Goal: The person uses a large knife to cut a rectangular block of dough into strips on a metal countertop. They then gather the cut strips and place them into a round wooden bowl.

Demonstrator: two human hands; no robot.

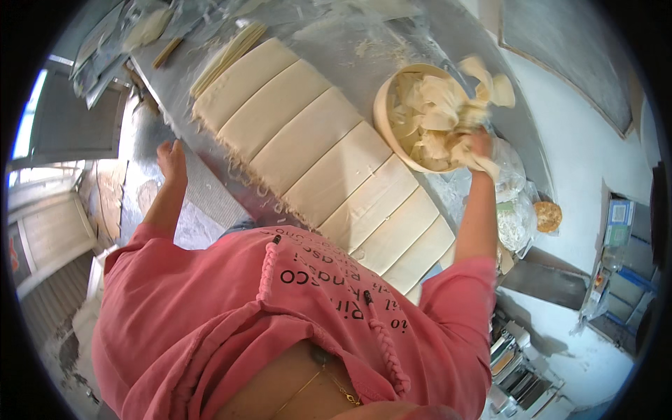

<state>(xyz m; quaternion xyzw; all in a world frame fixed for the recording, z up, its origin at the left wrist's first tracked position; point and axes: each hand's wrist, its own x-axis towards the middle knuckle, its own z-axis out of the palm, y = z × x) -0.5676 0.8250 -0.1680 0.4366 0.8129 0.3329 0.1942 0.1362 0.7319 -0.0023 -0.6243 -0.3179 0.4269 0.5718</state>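
A long sheet of pale dough, cut crosswise into several wide strips, lies on a floured metal table. My right hand is closed on a bunch of thin dough scraps, lifted over a round cream bowl that holds more scraps. My left hand rests flat on the table's near left edge, beside the dough sheet, holding nothing.
A wooden rolling stick and thin dough strips lie at the table's far left. Plastic bags with white contents sit at the right end, next to a brown round bun. A white wall stands to the right.
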